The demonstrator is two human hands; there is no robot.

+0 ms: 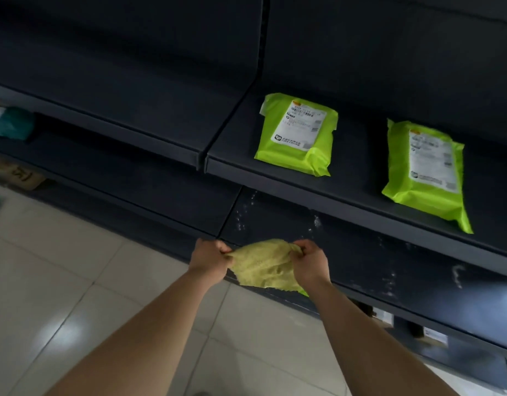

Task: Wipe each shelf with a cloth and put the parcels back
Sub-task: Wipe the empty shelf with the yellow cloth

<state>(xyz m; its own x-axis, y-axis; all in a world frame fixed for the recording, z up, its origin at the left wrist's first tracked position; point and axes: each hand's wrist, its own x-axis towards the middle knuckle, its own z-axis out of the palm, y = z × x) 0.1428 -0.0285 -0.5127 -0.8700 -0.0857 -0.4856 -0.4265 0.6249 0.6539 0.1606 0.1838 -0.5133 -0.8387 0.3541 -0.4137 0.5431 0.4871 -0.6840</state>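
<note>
Here, reaching forward and down with both bare forearms, almost straight at the elbow, wrists drawn close together over the front edge of the lower shelf (360, 252). Gripping one end of the yellow cloth (263, 265) with the left hand (210, 261), knuckles up, fingers curled tight round a bunch of fabric. Gripping the other end with the right hand (310, 264), likewise fisted round the fabric. Holding the cloth crumpled and stretched between the two fists, across that front edge, partly over the board flecked with white specks and partly past its lip. Cannot tell whether touching the board. Directly above the lower shelf, on the upper shelf (346, 178), lying flat with white labels up: a lime-green parcel (298, 134) and, well apart to its right, a second lime-green parcel (426, 170). Far left of the lower shelf, in the neighbouring bay, a teal parcel (9, 122), blurred.
</note>
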